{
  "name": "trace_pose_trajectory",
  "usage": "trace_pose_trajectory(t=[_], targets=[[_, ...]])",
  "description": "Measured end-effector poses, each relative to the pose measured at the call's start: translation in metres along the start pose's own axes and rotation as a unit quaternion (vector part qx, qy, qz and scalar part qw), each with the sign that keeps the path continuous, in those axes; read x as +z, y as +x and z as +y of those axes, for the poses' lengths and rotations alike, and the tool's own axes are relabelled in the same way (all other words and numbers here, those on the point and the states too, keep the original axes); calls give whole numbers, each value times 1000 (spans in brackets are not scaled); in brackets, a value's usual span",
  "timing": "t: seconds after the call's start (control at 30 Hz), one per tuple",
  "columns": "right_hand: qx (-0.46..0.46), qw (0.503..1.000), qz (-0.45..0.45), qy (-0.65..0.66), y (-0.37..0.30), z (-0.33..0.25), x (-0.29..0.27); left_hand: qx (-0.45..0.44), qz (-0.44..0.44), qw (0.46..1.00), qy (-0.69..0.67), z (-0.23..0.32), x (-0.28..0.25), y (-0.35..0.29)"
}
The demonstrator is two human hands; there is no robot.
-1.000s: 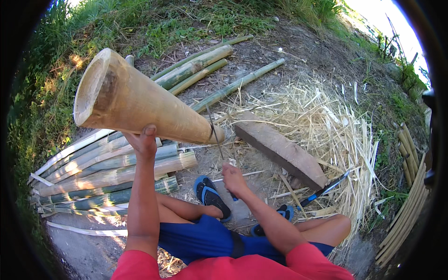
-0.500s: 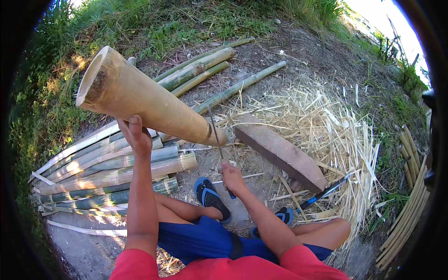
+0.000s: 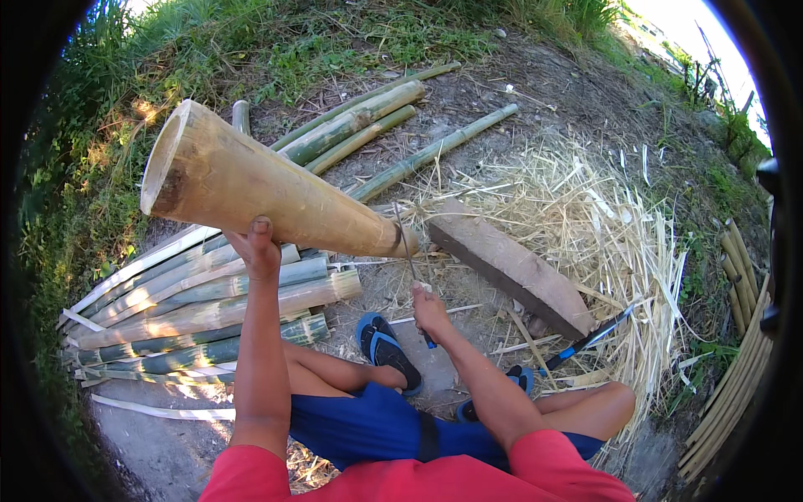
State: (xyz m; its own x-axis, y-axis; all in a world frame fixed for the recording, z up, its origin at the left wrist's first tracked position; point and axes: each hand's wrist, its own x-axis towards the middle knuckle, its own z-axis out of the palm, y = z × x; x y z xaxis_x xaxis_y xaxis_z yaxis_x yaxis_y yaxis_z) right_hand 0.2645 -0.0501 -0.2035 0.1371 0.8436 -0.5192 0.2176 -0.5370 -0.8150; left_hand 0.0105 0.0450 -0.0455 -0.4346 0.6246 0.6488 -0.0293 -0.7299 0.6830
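Green bamboo poles [image 3: 353, 123] lie on the ground [image 3: 159, 443] farther off, near a grassy bank [image 3: 401, 42], and more bamboo lengths [image 3: 219, 316] lie side by side at the left. A squared wooden block [image 3: 512, 268] sits slantwise by a broad scatter of pale shavings [image 3: 619, 243], a blue-and-black tool [image 3: 590, 336] near its closer end. Slender tan sticks [image 3: 726, 389] are bunched at the far right.

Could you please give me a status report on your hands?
Left hand holding hollow tan bamboo tube. Right hand gripping thin, dark-bladed tool at tube's right end. Long brown block close by, right of tube.
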Motion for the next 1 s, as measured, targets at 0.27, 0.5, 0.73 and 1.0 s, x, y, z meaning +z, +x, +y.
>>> trace_pose_trajectory(t=[0.27,0.5,0.73,1.0], targets=[[-208,978,15,-29,-23,6,3,10,1,998,-59,-17,-6,2],[-26,963,103,-247,29,143,-59,-222,-297,925,83,-41,-2,-4],[-2,928,61,-368,0,187,-75,-312,-291,904,5,-106,4,-57],[-200,923,5,-328,66,77,-52,-292,-143,941,93,-149,-9,-108]])
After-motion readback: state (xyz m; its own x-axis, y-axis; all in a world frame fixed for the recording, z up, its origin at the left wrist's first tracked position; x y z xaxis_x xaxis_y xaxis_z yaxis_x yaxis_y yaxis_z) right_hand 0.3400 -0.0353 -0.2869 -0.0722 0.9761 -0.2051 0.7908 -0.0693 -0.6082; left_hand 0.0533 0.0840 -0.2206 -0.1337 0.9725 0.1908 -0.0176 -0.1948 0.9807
